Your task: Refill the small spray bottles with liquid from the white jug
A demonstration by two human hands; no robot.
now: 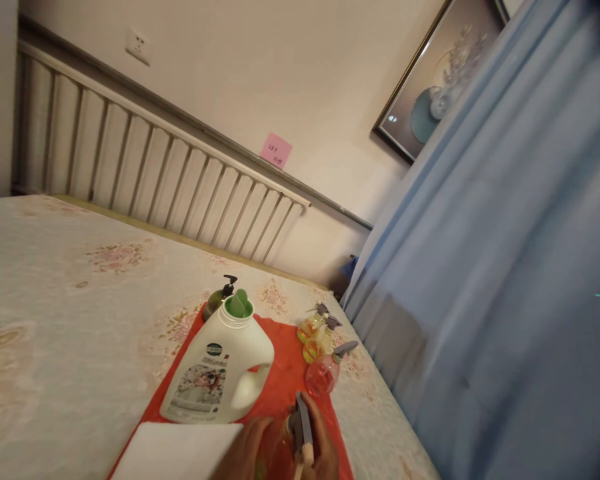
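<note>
While the jug [219,370] stands on the red mat [280,390], one hand [280,450] at the bottom edge is closed around a spray head [303,427]. Which hand it is, I cannot tell. Three small sprayers [323,347] stand near, on the mat's right side.

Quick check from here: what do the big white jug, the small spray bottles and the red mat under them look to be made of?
White detergent jug: opaque plastic with a slight sheen, moulded handle and printed label. Small spray bottles: clear tinted plastic by the look, light passing through the yellowish and pink bodies, with grey plastic trigger heads. Red mat: probably thin cloth or soft sheet; it is matte and lies flat on the bedspread.
</note>
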